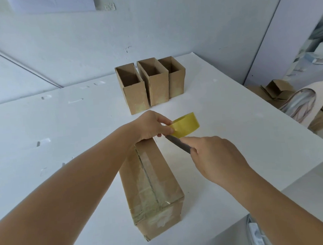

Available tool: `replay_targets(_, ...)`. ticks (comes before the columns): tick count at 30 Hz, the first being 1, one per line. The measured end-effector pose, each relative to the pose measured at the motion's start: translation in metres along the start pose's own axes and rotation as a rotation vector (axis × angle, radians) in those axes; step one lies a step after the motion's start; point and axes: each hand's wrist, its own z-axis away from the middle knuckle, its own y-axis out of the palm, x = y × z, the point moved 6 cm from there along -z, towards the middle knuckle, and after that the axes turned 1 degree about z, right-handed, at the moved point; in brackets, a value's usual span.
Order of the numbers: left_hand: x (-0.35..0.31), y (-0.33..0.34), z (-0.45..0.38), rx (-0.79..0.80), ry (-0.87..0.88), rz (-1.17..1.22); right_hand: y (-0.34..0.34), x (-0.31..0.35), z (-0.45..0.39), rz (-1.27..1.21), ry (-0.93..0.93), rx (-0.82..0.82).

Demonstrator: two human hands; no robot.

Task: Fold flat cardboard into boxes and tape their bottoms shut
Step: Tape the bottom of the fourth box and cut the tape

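Glossy yellow tape roll [185,127], grey blade [177,143], taped cardboard box [153,189]

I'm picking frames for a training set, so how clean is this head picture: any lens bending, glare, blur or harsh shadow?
Head view: wide-angle bending curves the table edge and wall lines; light is soft and even, shadows faint; mild sheen on the clear tape along the near box; the tape roll, the blade and both hands, left and right, look reasonably sharp, the whole frame slightly soft.

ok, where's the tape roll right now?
Head view, centre: the tape roll is pinched in the left hand, just past the far end of the taped box, above the knife blade.
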Motion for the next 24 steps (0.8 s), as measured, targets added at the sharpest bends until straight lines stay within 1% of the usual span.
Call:
replay_targets(3,0.001,0.000,0.000,0.003,0.006,0.010,-0.001,0.012,-0.003,0.112,0.004,0.037)
replay_targets(5,0.002,0.000,0.001,0.002,0.007,0.035,-0.001,0.022,-0.008,0.217,-0.007,0.032)
replay_targets(7,0.001,0.000,0.002,-0.002,0.022,0.105,0.011,0.032,-0.011,0.297,-0.054,0.088)
replay_targets(9,-0.001,0.001,0.003,0.017,0.069,0.190,0.036,0.034,-0.009,0.242,-0.056,0.212)
replay_targets(10,-0.003,0.000,0.003,0.017,0.090,0.205,0.046,0.028,-0.011,0.200,-0.034,0.245)
replay_targets(14,0.003,-0.002,0.003,-0.007,0.053,0.204,0.075,-0.008,-0.030,0.082,0.045,0.170)
replay_targets(17,0.001,-0.001,0.002,0.016,0.058,0.248,0.101,-0.025,-0.033,0.013,0.116,0.240)
replay_targets(18,0.001,-0.001,0.002,0.018,0.054,0.263,0.107,-0.029,-0.034,-0.007,0.126,0.246)
replay_targets(19,0.001,-0.001,0.001,0.017,0.047,0.270,0.108,-0.029,-0.034,-0.025,0.128,0.218)
replay_targets(20,0.001,-0.001,0.001,0.017,0.038,0.272,0.106,-0.028,-0.035,-0.070,0.133,0.178)
replay_targets(21,0.002,-0.001,0.000,0.018,0.028,0.272,0.102,-0.027,-0.036,-0.217,0.166,0.120)
replay_targets(22,0.002,-0.001,-0.001,0.017,0.019,0.272,0.098,-0.026,-0.036,-0.462,0.241,0.094)
replay_targets(24,0.002,0.000,-0.002,0.016,0.003,0.261,0.095,-0.012,-0.033,-1.062,0.430,0.165)
